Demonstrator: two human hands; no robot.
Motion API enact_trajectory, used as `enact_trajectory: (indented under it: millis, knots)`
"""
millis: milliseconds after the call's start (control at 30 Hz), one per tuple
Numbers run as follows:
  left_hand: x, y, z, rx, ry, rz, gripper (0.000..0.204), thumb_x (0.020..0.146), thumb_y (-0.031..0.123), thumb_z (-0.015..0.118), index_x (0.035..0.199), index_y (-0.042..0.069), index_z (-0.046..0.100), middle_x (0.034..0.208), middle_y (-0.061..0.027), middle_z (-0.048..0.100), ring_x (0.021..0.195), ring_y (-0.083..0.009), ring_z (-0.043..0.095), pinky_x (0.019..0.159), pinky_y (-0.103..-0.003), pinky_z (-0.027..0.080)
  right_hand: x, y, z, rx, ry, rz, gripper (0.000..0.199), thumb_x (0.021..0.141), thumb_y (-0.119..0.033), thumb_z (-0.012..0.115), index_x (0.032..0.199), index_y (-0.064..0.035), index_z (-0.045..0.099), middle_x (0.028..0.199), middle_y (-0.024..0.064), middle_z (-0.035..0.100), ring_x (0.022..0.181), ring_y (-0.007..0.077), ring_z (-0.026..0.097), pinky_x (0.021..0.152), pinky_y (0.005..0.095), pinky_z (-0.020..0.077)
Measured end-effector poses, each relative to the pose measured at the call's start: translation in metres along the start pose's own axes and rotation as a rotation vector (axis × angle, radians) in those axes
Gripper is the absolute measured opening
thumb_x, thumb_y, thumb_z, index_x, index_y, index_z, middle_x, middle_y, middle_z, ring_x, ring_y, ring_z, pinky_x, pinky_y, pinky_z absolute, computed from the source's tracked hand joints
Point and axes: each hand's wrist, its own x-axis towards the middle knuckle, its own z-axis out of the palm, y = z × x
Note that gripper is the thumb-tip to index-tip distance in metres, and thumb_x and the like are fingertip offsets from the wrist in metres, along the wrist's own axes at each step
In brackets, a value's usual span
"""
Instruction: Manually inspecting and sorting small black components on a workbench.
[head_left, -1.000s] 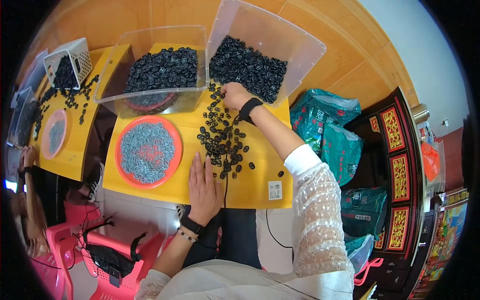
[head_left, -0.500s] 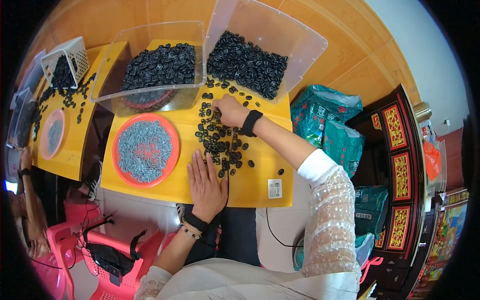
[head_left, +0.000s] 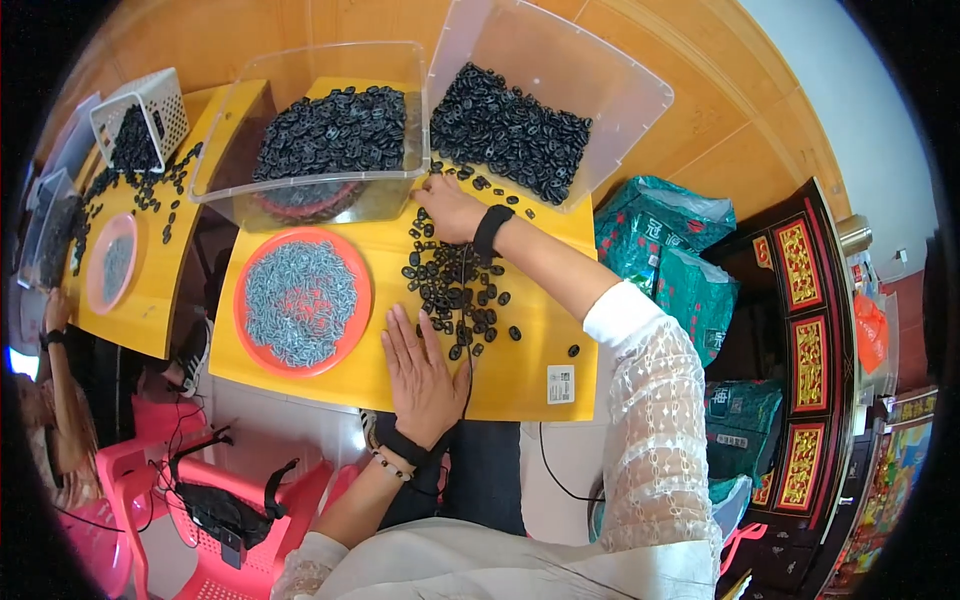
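1. Plate [head_left: 364,300]: holds grey bits [head_left: 270,300].
2. Black pieces [head_left: 440,285]: loose, right of the plate, crossed by a cable [head_left: 469,390].
3. Right hand [head_left: 450,210]: fingers bent, beyond and right of the plate; grasp cannot be told.
4. Left hand [head_left: 418,375]: flat, released, right of the plate.
5. Clear bin [head_left: 395,197]: behind the plate.

Along the middle of the table [head_left: 540,300], the small black oval pieces [head_left: 440,280] before me look like smooth plastic, faintly glossy. The yellow tabletop is smooth with a soft sheen. Toward its far edge, the left tub [head_left: 390,206] is clear, shiny plastic, the right tub [head_left: 630,100] cloudier. By its left edge, the orange-red dish [head_left: 241,310] is smooth plastic; its grey pieces [head_left: 285,270] look metallic. My sleeve [head_left: 655,420] is sheer, textured lace.
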Motion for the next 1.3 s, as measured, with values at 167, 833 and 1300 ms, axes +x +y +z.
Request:
enact_trajectory:
  millis: [167,833,1300]
  knots:
    - [0.002,-0.002,0.001,-0.027,0.015,-0.021,0.081,0.086,0.038,0.052,0.136,-0.016,0.018,0.143,-0.0385,0.009,0.137,-0.0479,0.007,0.112,-0.051,0.004,-0.027,-0.011,0.01,0.112,0.037,-0.144,0.051,0.072,0.004,0.056,0.122,-0.0012,0.05,0.123,0.0206,0.043,0.112,0.0389,0.041,0.097,0.0385,0.0397]
    - [0.004,-0.001,0.004,-0.019,0.087,-0.002,0.085,0.086,0.045,0.054,0.137,-0.014,0.02,0.142,-0.0377,0.015,0.137,-0.0463,0.01,0.112,-0.05,0.006,-0.069,0.012,-0.014,0.032,-0.121,0.465,0.03,0.076,-0.003,0.054,0.106,0.0037,0.057,0.1,0.0259,0.057,0.101,0.0409,0.052,0.085,0.0443,0.0448]
    - [0.004,-0.001,-0.001,0.003,0.05,-0.026,0.088,0.084,0.044,0.056,0.137,-0.015,0.02,0.142,-0.0398,0.012,0.136,-0.0485,0.009,0.112,-0.051,0.005,-0.053,-0.043,-0.002,0.177,0.147,-0.291,0.032,0.074,0.002,0.053,0.106,0.0021,0.056,0.115,0.0206,0.054,0.111,0.0379,0.047,0.094,0.0405,0.042]
